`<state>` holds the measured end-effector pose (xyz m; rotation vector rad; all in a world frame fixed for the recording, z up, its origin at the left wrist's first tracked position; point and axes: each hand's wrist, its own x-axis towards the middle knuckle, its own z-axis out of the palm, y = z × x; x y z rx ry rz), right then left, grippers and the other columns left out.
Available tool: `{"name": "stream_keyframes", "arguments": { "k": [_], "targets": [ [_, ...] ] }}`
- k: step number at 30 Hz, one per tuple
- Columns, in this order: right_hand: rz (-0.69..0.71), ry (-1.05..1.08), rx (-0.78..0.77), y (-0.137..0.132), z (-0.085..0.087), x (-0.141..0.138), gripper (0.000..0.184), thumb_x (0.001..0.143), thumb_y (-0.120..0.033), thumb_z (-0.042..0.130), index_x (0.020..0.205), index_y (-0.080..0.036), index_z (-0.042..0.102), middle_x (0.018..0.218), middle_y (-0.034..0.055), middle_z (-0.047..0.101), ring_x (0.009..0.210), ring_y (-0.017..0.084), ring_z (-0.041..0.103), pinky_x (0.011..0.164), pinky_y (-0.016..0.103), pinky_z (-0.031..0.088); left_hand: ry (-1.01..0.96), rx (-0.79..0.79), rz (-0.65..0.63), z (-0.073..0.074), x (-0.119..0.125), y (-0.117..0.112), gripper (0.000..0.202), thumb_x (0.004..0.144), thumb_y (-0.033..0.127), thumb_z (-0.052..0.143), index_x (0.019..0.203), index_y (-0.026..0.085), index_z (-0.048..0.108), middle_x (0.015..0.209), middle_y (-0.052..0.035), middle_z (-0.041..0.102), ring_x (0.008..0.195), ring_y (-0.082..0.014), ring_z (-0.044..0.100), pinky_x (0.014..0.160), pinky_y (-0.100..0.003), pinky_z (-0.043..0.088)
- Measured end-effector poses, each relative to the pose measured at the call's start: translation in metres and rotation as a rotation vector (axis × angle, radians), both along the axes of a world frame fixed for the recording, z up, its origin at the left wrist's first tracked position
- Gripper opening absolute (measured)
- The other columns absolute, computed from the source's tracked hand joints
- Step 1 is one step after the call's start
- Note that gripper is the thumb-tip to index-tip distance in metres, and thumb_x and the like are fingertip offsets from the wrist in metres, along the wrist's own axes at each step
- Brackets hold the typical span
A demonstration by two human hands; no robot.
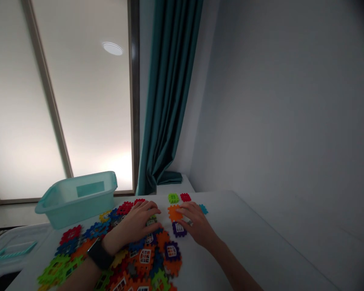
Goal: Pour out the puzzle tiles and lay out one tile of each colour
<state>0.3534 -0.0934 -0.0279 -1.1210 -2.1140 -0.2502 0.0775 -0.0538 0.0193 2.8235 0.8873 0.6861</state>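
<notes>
My left hand point(139, 221), a dark watch point(100, 254) on its wrist, lies over a heap of notched plastic building tiles point(145, 255) with its fingers spread and nothing visibly held. My right hand point(197, 224) has its thumb and fingertips at the right edge of an orange notched tile point(173, 213), gripping it by that side. Just below sits a purple tile point(178, 229) with a white window insert, close to my right thumb. Beyond the hands are a lime green tile point(173, 198) and a red tile point(185, 197). A light blue tile point(204, 209) is partly hidden behind my right hand.
A translucent teal bin point(79, 210) stands at the back left of the white table point(230, 242). Left of the heap lies a clear lid point(16, 246) with a teal handle. Behind are a teal curtain point(170, 89), frosted panels and a plain wall to the right.
</notes>
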Motion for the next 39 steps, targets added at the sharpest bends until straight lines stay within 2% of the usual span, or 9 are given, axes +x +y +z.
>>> {"name": "stream_keyframes", "arguments": {
  "k": [7,16,20,24,28,33,39],
  "targets": [
    [-0.058,0.033,-0.011,-0.012,-0.006,0.042,0.022,0.096,-0.033,0.061,0.116,-0.027,0.068,0.115,0.0081,0.071,0.111,0.025,0.063,0.097,0.045,0.051,0.095,-0.132,-0.093,0.004,0.019,-0.01,0.025,0.094,0.037,0.06,0.115,0.028,0.069,0.113,-0.0051,0.068,0.105,-0.0265,0.065,0.091,-0.036,0.048],
    [-0.138,0.095,-0.058,-0.016,-0.028,0.072,0.026,0.097,-0.038,0.057,0.118,-0.028,0.068,0.119,0.0083,0.071,0.115,0.026,0.062,0.103,0.047,0.047,0.271,-0.224,-0.086,0.004,0.035,-0.009,0.031,0.093,0.037,0.058,0.12,0.024,0.067,0.122,-0.0067,0.068,0.116,-0.0293,0.061,0.098,-0.038,0.046],
    [-0.144,0.113,-0.084,-0.01,-0.025,0.083,0.028,0.097,-0.042,0.057,0.118,-0.027,0.069,0.12,0.0086,0.071,0.116,0.027,0.062,0.103,0.048,0.046,0.277,-0.226,-0.073,0.003,0.039,0.0,0.033,0.093,0.038,0.056,0.121,0.024,0.067,0.124,-0.007,0.068,0.116,-0.029,0.061,0.101,-0.04,0.045],
    [-0.168,0.133,-0.131,-0.005,-0.024,0.105,0.031,0.097,-0.047,0.055,0.117,-0.028,0.07,0.121,0.007,0.072,0.116,0.027,0.062,0.105,0.048,0.045,0.342,-0.233,-0.045,0.002,0.045,0.014,0.035,0.093,0.04,0.055,0.123,0.024,0.067,0.128,-0.0075,0.066,0.119,-0.0295,0.061,0.103,-0.042,0.044],
    [-0.235,0.166,-0.2,0.0,-0.035,0.134,0.034,0.097,-0.05,0.052,0.114,-0.029,0.072,0.122,0.0052,0.072,0.118,0.028,0.062,0.106,0.048,0.045,0.437,-0.205,-0.01,0.0,0.055,0.027,0.038,0.093,0.039,0.055,0.124,0.022,0.067,0.132,-0.01,0.065,0.12,-0.0324,0.06,0.102,-0.046,0.045],
    [-0.326,0.166,-0.331,0.008,-0.052,0.166,0.039,0.095,-0.05,0.05,0.115,-0.026,0.073,0.125,0.0073,0.071,0.121,0.029,0.06,0.106,0.048,0.044,0.518,-0.185,0.011,-0.004,0.065,0.039,0.037,0.092,0.033,0.053,0.125,0.021,0.068,0.133,-0.0118,0.064,0.121,-0.0314,0.06,0.102,-0.046,0.044],
    [-0.365,0.145,-0.391,0.017,-0.061,0.188,0.039,0.095,-0.045,0.047,0.117,-0.025,0.073,0.124,0.0075,0.071,0.121,0.028,0.059,0.106,0.047,0.043,0.55,-0.197,0.018,-0.006,0.07,0.045,0.04,0.088,0.03,0.055,0.126,0.022,0.068,0.135,-0.012,0.065,0.123,-0.0318,0.06,0.104,-0.047,0.045]
  ]
}}
